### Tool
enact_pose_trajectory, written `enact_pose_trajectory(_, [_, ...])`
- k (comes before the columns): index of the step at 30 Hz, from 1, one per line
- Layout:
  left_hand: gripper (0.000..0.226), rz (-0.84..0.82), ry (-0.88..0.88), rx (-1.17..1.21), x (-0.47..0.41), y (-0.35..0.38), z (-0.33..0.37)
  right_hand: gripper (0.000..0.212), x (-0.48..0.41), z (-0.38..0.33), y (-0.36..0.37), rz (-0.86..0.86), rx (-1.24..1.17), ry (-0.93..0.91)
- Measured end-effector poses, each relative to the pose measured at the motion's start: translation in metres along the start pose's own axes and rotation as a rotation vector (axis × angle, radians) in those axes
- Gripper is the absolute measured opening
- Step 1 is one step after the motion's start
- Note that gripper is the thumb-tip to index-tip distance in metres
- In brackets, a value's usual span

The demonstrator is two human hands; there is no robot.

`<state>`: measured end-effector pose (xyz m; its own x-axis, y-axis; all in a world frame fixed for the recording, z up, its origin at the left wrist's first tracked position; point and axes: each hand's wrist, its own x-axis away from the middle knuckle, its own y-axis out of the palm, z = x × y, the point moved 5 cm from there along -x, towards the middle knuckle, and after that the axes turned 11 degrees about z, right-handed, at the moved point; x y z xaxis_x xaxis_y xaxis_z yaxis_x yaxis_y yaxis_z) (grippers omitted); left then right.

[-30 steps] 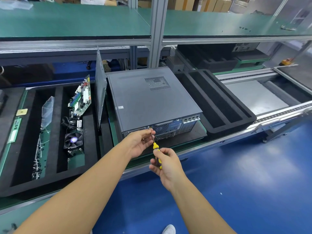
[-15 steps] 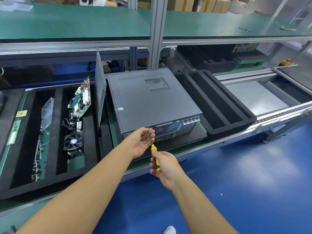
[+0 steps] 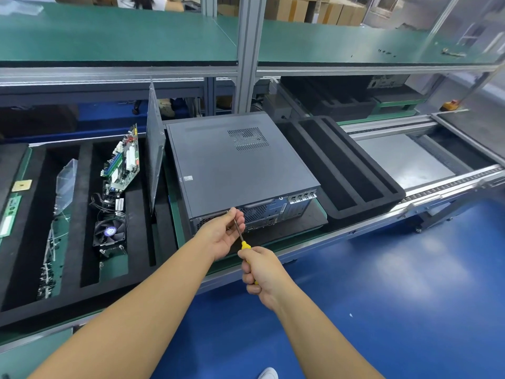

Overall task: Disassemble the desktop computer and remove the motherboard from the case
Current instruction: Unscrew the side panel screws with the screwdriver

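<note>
A dark grey desktop computer case lies flat on the green workbench, its rear panel facing me and its lid closed. My right hand grips the yellow handle of a screwdriver, whose metal shaft points up toward the top left corner of the rear panel. My left hand pinches the shaft near its tip, right against the case's rear edge. The tip itself is hidden behind my fingers.
A black foam tray on the left holds a motherboard, a cooling fan, cables and a plastic bag. A loose side panel stands upright beside the case. A second foam tray sits on the right by the conveyor rail.
The screwdriver has tilted and its tip has moved up to the case's rear edge. My left hand has closed its fingers round the shaft. My right hand has dropped slightly lower.
</note>
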<state>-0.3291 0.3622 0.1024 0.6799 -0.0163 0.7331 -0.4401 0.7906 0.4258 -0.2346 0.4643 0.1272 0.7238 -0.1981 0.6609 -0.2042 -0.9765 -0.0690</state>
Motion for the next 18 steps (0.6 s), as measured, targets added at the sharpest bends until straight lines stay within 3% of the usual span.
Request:
enact_pose_trajectory(5, [0.014, -0.012, -0.011, 0.075, 0.001, 0.001, -0.001, 0.014, -0.005, 0.0, -0.021, 0.012, -0.071, -0.019])
enact_pose_trajectory(11, [0.022, 0.033, -0.033, 0.054, 0.009, 0.009, -0.005, 0.012, -0.005, 0.002, -0.031, 0.018, -0.153, -0.033])
enact_pose_trajectory(18, [0.015, -0.124, -0.2, 0.038, 0.026, 0.01, -0.02, 0.013, -0.001, -0.003, -0.036, 0.023, -0.254, -0.062])
